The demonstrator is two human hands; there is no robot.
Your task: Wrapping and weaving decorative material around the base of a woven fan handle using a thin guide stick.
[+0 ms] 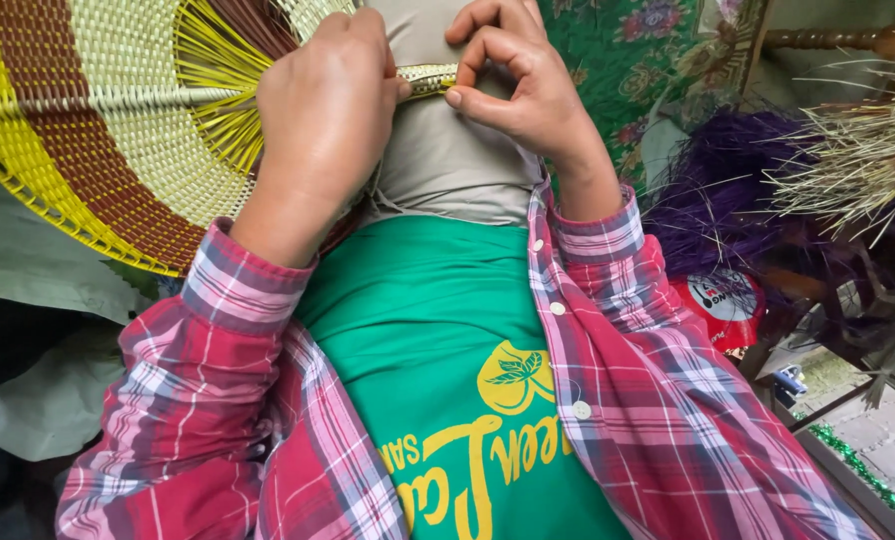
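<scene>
Where both hands meet at the woven basket [98,130] rim: left hand [323,120] closed on its edge; right hand [513,85] pinching the pale coil end [430,78]. Below-right of the right hand: round red-and-white label [723,300], purple straw bundle [728,180].

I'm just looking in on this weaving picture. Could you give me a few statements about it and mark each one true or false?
1. Both hands are on the woven basket. True: the left hand and the right hand meet at the woven rim strip of the flat basket.
2. The basket is plain white. False: it has yellow, brown and pale green bands.
3. The person wears a red plaid shirt open over a green T-shirt. True.
4. A bundle of purple fibre lies on the person's right side. True.
5. The right hand holds scissors. False: its fingers pinch only the rim strip.
</scene>
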